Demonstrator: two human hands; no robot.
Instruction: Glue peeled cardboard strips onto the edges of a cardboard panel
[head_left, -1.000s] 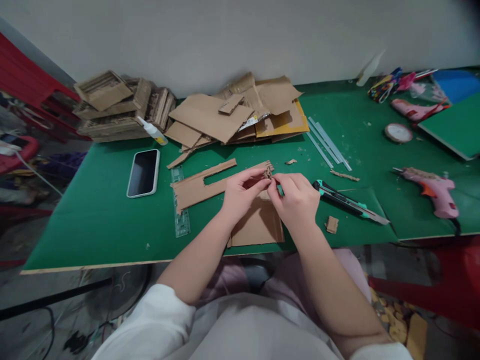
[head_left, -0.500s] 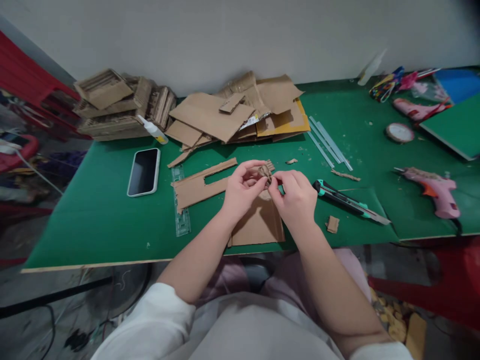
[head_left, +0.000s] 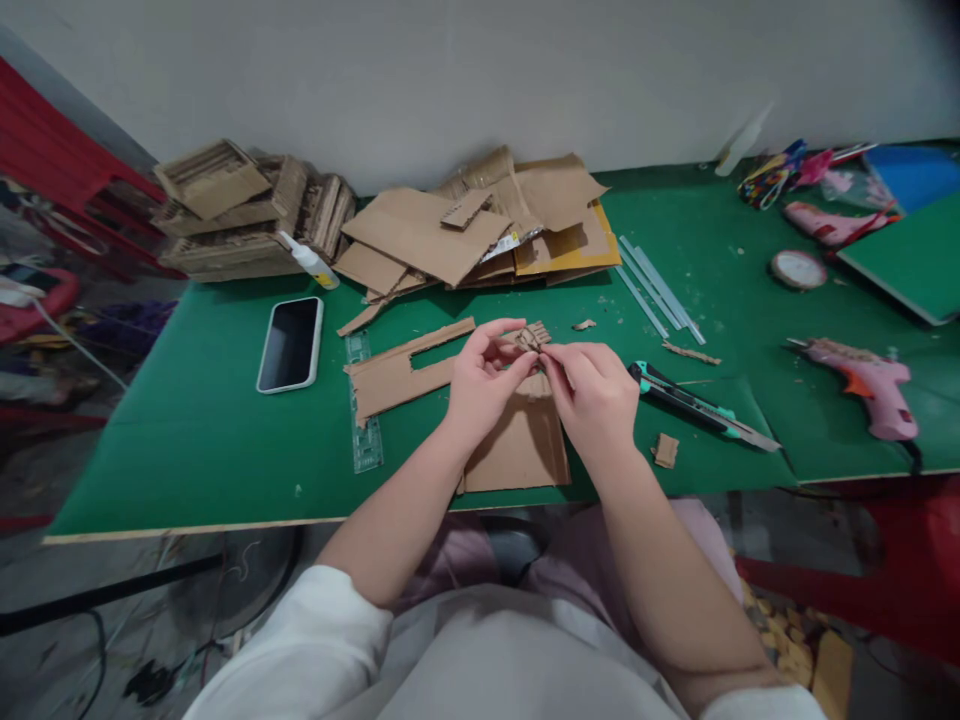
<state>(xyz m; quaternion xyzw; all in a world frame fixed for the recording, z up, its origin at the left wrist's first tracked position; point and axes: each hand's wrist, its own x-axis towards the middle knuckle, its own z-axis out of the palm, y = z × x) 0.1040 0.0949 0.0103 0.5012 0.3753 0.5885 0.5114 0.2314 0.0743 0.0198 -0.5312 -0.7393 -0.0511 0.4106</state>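
Observation:
Between my two hands is a small twisted piece of cardboard (head_left: 529, 339), partly hidden by the fingers. My left hand (head_left: 487, 375) pinches it from the left with thumb and fingers. From the right, my right hand (head_left: 592, 390) pinches its near edge, the fingertips of both hands almost meeting. Below them a flat cardboard sheet (head_left: 517, 450) lies on the green table. To the left, a cardboard piece with a rectangular cutout (head_left: 401, 385) rests over a clear ruler (head_left: 367, 450). A utility knife (head_left: 697, 408) with its blade out lies right of my right hand.
A phone (head_left: 289, 345) and a glue bottle (head_left: 309, 262) are at the left. Behind lie stacked cardboard trays (head_left: 225, 225) and loose cardboard sheets (head_left: 427, 230). Glue sticks (head_left: 660, 285), a tape roll (head_left: 799, 268) and a pink glue gun (head_left: 870, 385) lie on the right.
Both hands stay nearly in place, still pinching the cardboard piece. The piece has turned slightly between the fingers, and my right hand has shifted a little to the right.

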